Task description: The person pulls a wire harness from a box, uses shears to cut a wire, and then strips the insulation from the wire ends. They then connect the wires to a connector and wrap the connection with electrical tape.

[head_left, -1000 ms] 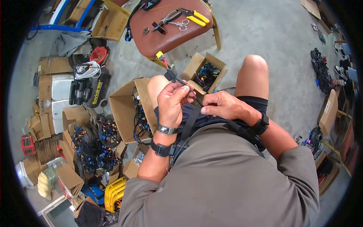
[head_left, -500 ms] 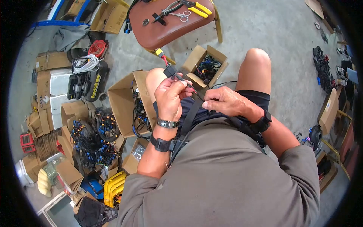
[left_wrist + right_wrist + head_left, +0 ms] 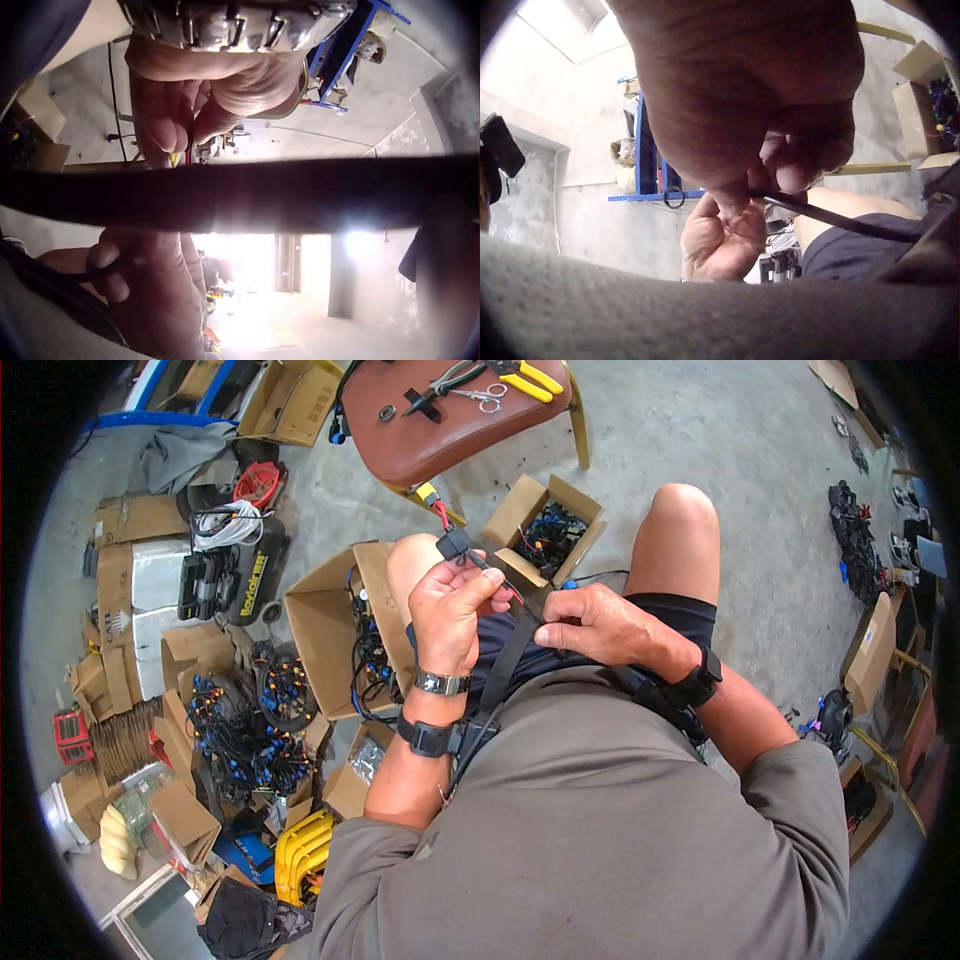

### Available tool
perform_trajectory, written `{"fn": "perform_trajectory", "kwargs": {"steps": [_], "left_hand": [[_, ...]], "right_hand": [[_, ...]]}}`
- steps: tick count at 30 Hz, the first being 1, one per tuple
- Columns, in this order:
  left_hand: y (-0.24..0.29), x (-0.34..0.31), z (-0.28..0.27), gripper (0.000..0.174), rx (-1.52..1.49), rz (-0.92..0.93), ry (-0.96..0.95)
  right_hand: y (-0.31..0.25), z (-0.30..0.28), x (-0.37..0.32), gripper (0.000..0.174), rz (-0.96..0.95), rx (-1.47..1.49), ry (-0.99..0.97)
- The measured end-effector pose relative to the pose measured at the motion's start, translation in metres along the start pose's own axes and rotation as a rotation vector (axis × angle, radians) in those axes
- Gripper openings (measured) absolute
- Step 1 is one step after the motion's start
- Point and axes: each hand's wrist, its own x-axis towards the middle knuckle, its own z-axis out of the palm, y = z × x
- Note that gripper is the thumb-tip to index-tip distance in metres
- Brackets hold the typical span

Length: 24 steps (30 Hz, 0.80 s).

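Note:
In the head view, the left hand [image 3: 450, 612] pinches a thin dark cable with red wire between thumb and fingers. Beyond its fingertips are a small black block [image 3: 454, 543] and a yellow connector [image 3: 427, 493] on red wires. Close by on the right, the right hand [image 3: 610, 628] grips the cable's lower part with curled fingers. A black cable [image 3: 840, 220] runs out of the right hand [image 3: 757, 97] in the right wrist view. A dark band crosses the left wrist view and hides part of both hands.
A red-brown chair [image 3: 440, 435] holds pliers, scissors [image 3: 490, 398] and a black roll. Beyond the knees stands a small open box [image 3: 522, 510] of wiring; a larger box [image 3: 325, 630] is left of them. More wire bundles [image 3: 245, 730] and cartons lie at the left.
The head view has shifted slightly, with the chair higher in the frame. Both hands keep their hold on the cable; the black block and yellow connector have moved little.

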Motion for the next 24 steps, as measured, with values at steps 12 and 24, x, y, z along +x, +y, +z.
{"fn": "perform_trajectory", "kwargs": {"steps": [12,24], "left_hand": [[0.0026,-0.0018,-0.0004,0.024,0.007,0.061,-0.027],[-0.0016,-0.0042,-0.0026,0.025,-0.086,0.055,-0.15]], "right_hand": [[0.0025,0.0028,-0.0015,0.022,0.039,0.089,0.033],[0.0036,0.0004,0.0002,0.024,-0.026,0.038,0.095]]}}
